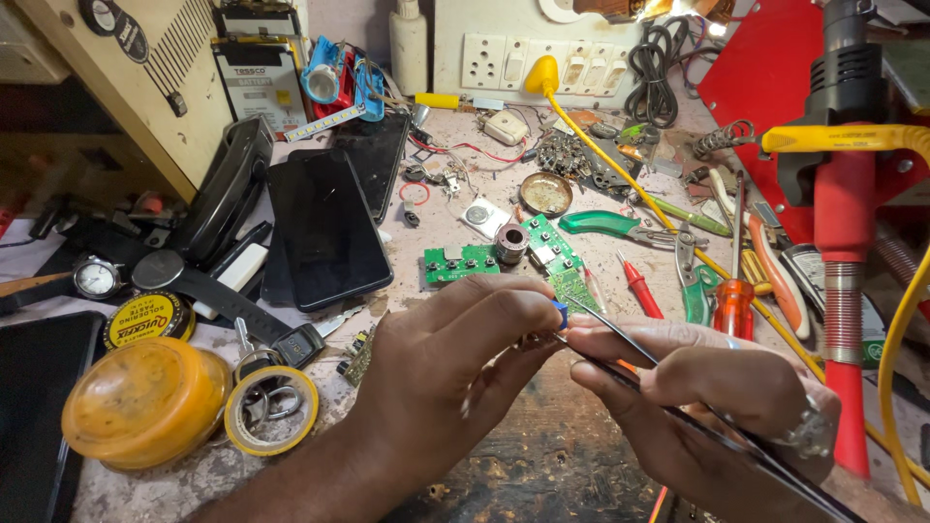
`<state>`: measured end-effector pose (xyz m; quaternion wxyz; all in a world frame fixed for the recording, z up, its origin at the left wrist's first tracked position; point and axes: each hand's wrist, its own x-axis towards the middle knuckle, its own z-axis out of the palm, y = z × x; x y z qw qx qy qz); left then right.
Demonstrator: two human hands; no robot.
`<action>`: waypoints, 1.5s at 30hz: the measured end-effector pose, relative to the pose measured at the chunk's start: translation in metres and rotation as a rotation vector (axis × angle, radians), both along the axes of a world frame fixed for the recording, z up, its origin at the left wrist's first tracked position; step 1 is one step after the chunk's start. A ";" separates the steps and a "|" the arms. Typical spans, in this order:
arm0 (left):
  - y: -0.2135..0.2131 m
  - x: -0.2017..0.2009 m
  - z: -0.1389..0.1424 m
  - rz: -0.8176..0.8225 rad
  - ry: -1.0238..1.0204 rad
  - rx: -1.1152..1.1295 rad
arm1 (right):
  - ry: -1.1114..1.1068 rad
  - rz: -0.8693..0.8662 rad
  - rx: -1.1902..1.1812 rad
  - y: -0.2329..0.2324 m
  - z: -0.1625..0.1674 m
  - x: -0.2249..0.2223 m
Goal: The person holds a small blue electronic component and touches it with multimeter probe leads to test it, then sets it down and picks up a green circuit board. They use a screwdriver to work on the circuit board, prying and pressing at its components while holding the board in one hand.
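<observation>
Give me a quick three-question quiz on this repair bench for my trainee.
1. True or false: the right hand holds thin black tweezers.
2. What colour is the tiny part pinched by the left hand?
A) blue B) red C) white
3. Fill in: the green circuit board lies to the ___ of the black phone, as seen in the head view.

Key: 1 true. 2 A. 3 right.
</observation>
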<state>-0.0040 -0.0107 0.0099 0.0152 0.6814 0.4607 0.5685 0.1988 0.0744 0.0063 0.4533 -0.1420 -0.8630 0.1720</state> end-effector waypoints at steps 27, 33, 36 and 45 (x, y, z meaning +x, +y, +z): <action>0.001 0.006 0.001 0.052 -0.046 0.004 | -0.004 0.053 0.282 -0.006 0.032 -0.010; 0.005 0.009 -0.004 0.051 -0.057 0.019 | 0.012 0.061 0.251 -0.001 0.029 -0.004; 0.010 0.004 -0.008 0.045 -0.056 0.001 | 0.015 0.028 0.172 0.000 0.015 -0.006; 0.020 -0.012 -0.011 0.064 -0.070 -0.195 | 0.177 0.093 -0.641 0.039 0.000 -0.009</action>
